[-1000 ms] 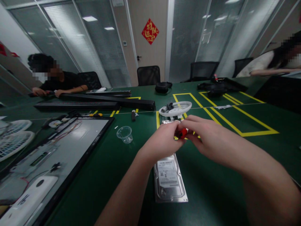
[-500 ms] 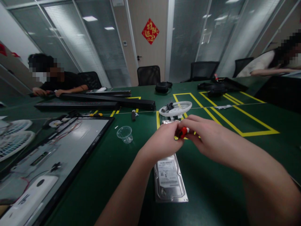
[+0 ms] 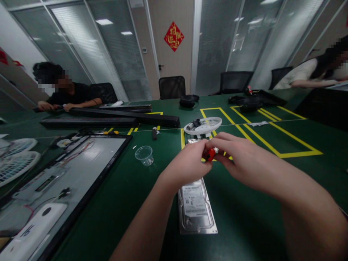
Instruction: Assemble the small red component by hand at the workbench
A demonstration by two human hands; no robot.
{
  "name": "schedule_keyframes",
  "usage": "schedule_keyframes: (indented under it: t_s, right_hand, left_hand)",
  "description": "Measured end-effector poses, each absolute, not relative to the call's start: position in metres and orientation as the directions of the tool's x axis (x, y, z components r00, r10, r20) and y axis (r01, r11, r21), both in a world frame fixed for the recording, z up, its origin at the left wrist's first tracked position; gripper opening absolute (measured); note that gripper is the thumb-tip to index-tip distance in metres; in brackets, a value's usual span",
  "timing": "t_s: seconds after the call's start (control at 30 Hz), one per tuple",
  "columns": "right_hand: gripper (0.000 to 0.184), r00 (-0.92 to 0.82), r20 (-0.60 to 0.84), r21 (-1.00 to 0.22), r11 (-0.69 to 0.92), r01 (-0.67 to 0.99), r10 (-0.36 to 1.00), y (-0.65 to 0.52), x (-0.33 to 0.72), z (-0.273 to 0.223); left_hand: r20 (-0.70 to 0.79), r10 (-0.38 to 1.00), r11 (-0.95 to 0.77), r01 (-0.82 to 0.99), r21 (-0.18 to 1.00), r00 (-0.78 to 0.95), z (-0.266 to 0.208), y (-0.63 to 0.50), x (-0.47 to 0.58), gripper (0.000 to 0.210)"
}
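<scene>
My left hand [image 3: 190,159] and my right hand [image 3: 239,154] meet above the middle of the table. Between their closed fingers is a small red-and-black tool [image 3: 210,155] with a silvery part; most of it is hidden, so its kind is unclear. Below my left hand a silver hard drive [image 3: 196,210] lies label up on the green table, its far end covered by the hands. Just past my fingers shows part of another silvery metal piece [image 3: 198,140]. A white slotted basket [image 3: 214,125] holding dark parts stands behind it.
A clear plastic cup [image 3: 144,156] stands left of my hands. An opened flat panel [image 3: 95,152] with a white device [image 3: 35,232] fills the left side. Long black bars [image 3: 152,117] lie in front of a person [image 3: 78,94]; another person [image 3: 301,76] sits far right.
The red tool has turned or shifted slightly between my fingers. Both hands stay in nearly the same place, and the hard drive has not moved.
</scene>
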State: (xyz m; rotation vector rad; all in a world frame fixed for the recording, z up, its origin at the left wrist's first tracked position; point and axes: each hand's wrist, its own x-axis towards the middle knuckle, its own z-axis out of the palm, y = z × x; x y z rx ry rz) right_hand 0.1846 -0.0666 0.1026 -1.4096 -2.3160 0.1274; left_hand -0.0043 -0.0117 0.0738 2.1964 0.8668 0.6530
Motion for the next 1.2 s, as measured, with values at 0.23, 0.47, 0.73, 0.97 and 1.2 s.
schedule_keyframes:
  t_s: [0.23, 0.47, 0.73, 0.97, 1.2]
  right_hand:
    - [0.012, -0.305, 0.248, -0.265, 0.367, 0.891, 0.919, -0.0666, 0.1847, 0.1024]
    - [0.034, -0.407, 0.302, -0.31, 0.493, 0.813, 0.862, -0.0676, 0.1835, 0.1042]
    - [0.009, -0.335, 0.283, -0.271, 0.41, 0.871, 0.899, -0.0646, 0.1838, 0.1001]
    - [0.036, -0.402, 0.297, -0.319, 0.486, 0.813, 0.866, -0.0667, 0.1851, 0.1011]
    - [0.011, -0.315, 0.251, -0.275, 0.379, 0.884, 0.915, -0.0654, 0.1834, 0.1016]
  left_hand:
    - [0.199, 0.72, -0.534, 0.348, 0.771, 0.665, 0.0747, -0.0121, -0.0027, 0.028]
    - [0.241, 0.728, -0.534, 0.31, 0.787, 0.642, 0.0713, -0.0123, -0.0037, 0.027]
    - [0.191, 0.733, -0.517, 0.353, 0.78, 0.653, 0.0731, -0.0114, -0.0019, 0.027]
    - [0.225, 0.734, -0.523, 0.323, 0.789, 0.64, 0.0723, -0.0122, -0.0036, 0.028]
    - [0.187, 0.728, -0.502, 0.327, 0.801, 0.66, 0.0754, -0.0131, -0.0017, 0.029]
